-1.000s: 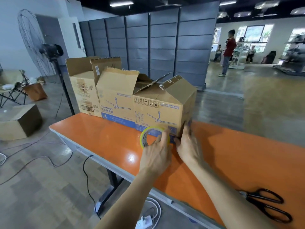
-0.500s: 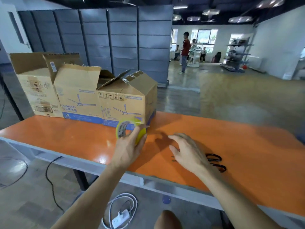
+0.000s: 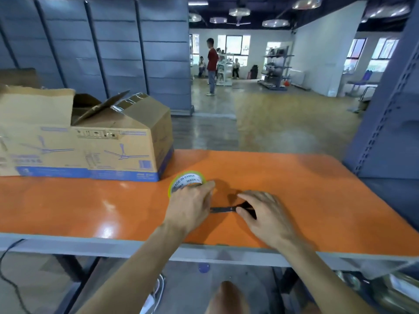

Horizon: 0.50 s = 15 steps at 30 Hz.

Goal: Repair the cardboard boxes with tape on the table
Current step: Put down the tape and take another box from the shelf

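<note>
A cardboard box [image 3: 118, 141] printed with ceiling fans stands on the left of the orange table [image 3: 306, 191], its top flaps partly raised. A second open box [image 3: 34, 103] joins it on the left. My left hand [image 3: 192, 205] grips a yellow-rimmed tape roll [image 3: 184, 181] just right of the box's front corner. Black scissors [image 3: 223, 209] lie on the table between my hands. My right hand [image 3: 265, 214] lies over their handles with fingers stretched out; the handles are mostly hidden under it.
Grey partition panels [image 3: 113, 53] stand behind the boxes. A grey metal rack post [image 3: 385, 114] rises at the table's right end. People stand far off in the hall. Cables and a charger [image 3: 154, 295] lie on the floor under the table.
My view swung right. My right hand left the box corner and came down onto the scissors. My left hand carried the tape roll away from the box, lower toward the table.
</note>
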Each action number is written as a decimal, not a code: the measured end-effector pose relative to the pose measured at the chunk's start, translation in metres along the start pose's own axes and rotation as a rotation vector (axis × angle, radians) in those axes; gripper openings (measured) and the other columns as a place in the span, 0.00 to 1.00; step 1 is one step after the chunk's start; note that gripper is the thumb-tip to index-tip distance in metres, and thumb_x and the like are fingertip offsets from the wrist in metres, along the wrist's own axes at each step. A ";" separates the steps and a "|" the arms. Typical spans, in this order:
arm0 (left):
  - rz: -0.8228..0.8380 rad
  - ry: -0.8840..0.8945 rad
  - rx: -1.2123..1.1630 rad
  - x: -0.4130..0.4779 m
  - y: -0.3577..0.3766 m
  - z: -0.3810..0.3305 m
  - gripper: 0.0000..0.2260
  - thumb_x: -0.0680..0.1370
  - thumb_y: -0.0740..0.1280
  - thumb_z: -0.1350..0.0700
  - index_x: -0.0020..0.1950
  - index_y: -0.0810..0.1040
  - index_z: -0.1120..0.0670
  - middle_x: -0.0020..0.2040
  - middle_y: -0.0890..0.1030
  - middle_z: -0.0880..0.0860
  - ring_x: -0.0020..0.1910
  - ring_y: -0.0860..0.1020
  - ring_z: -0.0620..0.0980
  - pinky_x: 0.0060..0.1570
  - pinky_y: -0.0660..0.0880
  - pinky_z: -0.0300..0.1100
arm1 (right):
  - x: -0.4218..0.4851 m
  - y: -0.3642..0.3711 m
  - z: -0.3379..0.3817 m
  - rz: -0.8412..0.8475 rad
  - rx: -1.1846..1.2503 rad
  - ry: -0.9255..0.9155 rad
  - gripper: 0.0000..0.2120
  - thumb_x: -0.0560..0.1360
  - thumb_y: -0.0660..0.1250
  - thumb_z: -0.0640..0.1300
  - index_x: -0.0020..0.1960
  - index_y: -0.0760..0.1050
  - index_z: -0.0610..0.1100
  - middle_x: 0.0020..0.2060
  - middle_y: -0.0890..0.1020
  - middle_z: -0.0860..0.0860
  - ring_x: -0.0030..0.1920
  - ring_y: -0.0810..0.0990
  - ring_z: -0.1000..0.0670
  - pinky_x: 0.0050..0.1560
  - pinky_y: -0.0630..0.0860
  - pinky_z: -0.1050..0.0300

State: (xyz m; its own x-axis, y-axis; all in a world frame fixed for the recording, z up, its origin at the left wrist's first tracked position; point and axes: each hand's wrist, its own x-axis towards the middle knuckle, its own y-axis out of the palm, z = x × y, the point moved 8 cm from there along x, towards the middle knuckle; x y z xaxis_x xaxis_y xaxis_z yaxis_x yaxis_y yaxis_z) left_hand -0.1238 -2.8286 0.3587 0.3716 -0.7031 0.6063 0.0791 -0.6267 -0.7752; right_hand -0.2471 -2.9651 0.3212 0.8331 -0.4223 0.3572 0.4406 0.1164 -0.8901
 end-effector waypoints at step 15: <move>0.296 -0.127 0.053 0.007 0.011 -0.005 0.26 0.82 0.63 0.54 0.77 0.63 0.36 0.59 0.84 0.51 0.59 0.81 0.57 0.54 0.76 0.48 | 0.012 0.015 0.017 -0.072 0.017 -0.035 0.15 0.79 0.66 0.52 0.62 0.82 0.47 0.60 0.83 0.51 0.60 0.77 0.43 0.66 0.67 0.49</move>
State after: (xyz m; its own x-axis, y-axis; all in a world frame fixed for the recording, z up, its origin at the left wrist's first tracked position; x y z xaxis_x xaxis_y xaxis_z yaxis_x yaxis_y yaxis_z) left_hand -0.1249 -2.8419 0.3555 0.4975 -0.8029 0.3284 -0.0031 -0.3803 -0.9249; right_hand -0.2245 -2.9533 0.3174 0.8099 -0.3989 0.4299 0.5052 0.1021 -0.8569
